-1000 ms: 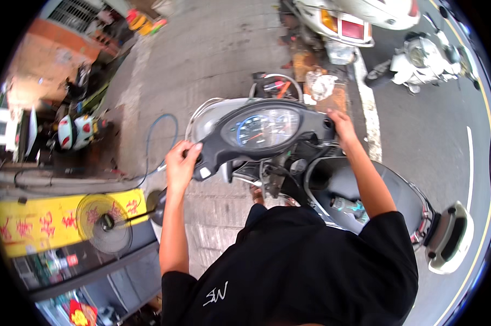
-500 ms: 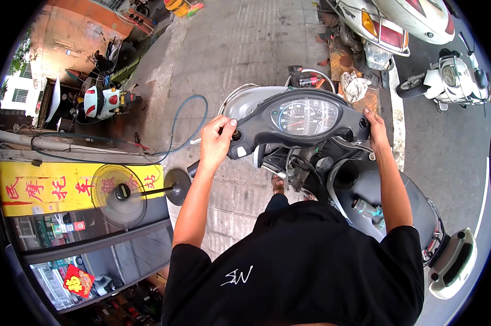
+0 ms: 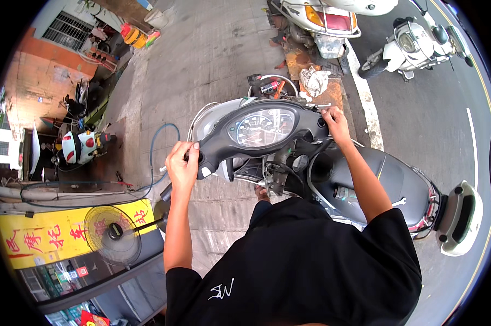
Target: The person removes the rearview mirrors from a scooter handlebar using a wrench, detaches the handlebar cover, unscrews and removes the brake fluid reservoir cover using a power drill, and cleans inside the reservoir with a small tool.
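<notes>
My left hand and my right hand grip opposite ends of a dark grey scooter handlebar cover. An oval speedometer panel faces up from its middle. Both sets of fingers are closed on the cover, with the left thumb on top near the switch end. The cover sits tilted, its left end lower in view. Beneath it, cables and dark inner parts of the scooter show. A black handlebar grip sticks out below my left hand. What fastens the cover underneath is hidden.
The scooter's black seat carries a wrench and a small bottle. Ahead, a round basin holds a spray can and tools, beside a white rag. A standing fan and blue hose are at left. Other scooters stand around.
My view has turned, so the surroundings are shifted and rotated. The cover and both hands sit farther left in view, and the cover slants more. Both hands keep their hold.
</notes>
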Demonstrator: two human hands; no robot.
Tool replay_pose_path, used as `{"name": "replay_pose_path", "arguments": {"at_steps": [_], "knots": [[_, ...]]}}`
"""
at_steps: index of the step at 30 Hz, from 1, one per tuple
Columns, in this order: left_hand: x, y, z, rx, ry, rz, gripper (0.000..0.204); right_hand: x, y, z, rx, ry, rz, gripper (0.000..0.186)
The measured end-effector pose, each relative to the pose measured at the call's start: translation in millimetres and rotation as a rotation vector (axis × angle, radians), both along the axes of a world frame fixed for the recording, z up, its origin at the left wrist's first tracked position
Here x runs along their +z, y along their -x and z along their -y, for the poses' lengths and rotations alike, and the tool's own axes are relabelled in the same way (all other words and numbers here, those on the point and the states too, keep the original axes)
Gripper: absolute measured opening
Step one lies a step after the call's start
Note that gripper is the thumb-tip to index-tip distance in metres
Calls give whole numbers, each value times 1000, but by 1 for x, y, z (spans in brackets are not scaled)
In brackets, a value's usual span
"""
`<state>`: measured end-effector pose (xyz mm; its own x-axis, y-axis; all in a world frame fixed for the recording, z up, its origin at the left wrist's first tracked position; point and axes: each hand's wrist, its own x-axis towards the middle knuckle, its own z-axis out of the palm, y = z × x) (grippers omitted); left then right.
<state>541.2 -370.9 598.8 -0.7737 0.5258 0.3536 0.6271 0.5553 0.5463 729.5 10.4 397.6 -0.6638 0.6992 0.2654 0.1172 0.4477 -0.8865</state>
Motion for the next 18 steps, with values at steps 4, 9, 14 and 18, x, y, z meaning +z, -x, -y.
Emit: {"name": "replay_pose_path", "arguments": {"at_steps": [4, 9, 14, 18], "knots": [[3, -8, 4, -12, 32, -30, 15, 12, -7, 16, -121, -211, 187, 26], [2, -23, 5, -2, 18, -48, 17, 22, -22, 26, -122, -210, 346, 24], [-3, -15, 18, -80, 46, -192, 17, 24, -29, 35, -127, -250, 225, 21], [-1, -18, 21, -126, 43, -156, 19, 21, -35, 40, -136, -288, 185, 22]]}}
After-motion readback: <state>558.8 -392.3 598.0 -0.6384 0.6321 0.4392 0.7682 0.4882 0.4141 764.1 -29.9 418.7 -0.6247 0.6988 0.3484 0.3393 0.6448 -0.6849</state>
